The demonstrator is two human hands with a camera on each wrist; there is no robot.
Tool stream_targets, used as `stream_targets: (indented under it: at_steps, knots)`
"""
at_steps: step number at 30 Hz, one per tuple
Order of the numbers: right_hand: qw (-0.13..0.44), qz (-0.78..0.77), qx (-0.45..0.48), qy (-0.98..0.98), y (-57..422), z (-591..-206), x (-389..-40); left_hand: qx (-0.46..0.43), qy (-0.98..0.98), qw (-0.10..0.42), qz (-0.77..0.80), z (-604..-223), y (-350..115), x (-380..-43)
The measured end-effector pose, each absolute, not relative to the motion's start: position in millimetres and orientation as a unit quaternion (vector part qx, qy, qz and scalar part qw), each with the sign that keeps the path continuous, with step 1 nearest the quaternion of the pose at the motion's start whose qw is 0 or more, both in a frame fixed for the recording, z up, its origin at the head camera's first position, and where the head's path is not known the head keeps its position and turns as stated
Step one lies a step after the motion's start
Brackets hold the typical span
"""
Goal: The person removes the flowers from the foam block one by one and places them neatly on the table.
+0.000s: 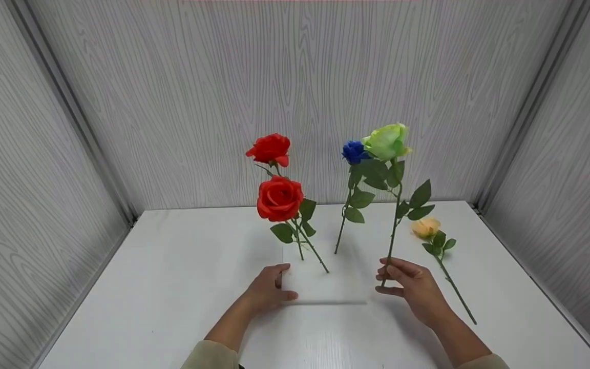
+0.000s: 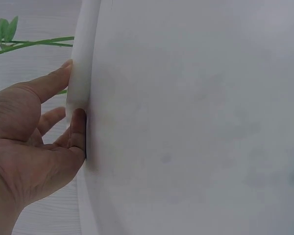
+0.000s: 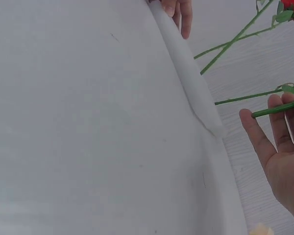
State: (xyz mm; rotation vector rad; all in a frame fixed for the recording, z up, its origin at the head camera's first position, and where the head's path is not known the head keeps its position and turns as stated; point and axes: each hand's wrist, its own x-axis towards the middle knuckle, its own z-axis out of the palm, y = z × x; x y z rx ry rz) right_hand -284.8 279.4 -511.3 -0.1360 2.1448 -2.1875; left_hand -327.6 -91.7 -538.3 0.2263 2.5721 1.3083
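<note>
A flat white block (image 1: 325, 289) lies on the table with two red roses (image 1: 279, 199) and a blue rose (image 1: 355, 152) standing in it by their stems, all leaning. My left hand (image 1: 267, 288) grips the block's left side, thumb at the front corner and fingers farther back. My right hand (image 1: 413, 287) pinches the lower stem of a pale green rose (image 1: 387, 142), which is held upright just right of the block. In the right wrist view, the cut end of its green stem (image 3: 277, 109) lies across the fingers, apart from the block's edge.
A peach-yellow rose (image 1: 426, 227) lies on the white table (image 1: 187, 266) to the right, its stem pointing toward the front. Grey wood-patterned panels (image 1: 197, 92) stand at the back and both sides.
</note>
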Motion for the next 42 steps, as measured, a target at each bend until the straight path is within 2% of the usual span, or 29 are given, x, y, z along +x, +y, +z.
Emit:
stream_targets:
  at_steps: [16,33,42]
  knots:
    - [0.021,-0.708,0.001,0.706,312.5,-519.8,-281.5,0.079,0.881,0.12,0.45,-537.4,-93.2,-324.9]
    - [0.038,-0.651,0.046,0.757,364.7,-520.8,-269.9,0.085,0.878,0.118,0.456,-538.6,-92.2,-325.7]
    - [0.087,-0.624,0.056,0.775,385.9,-522.2,-266.7,0.082,0.881,0.119,0.451,-538.8,-92.7,-324.0]
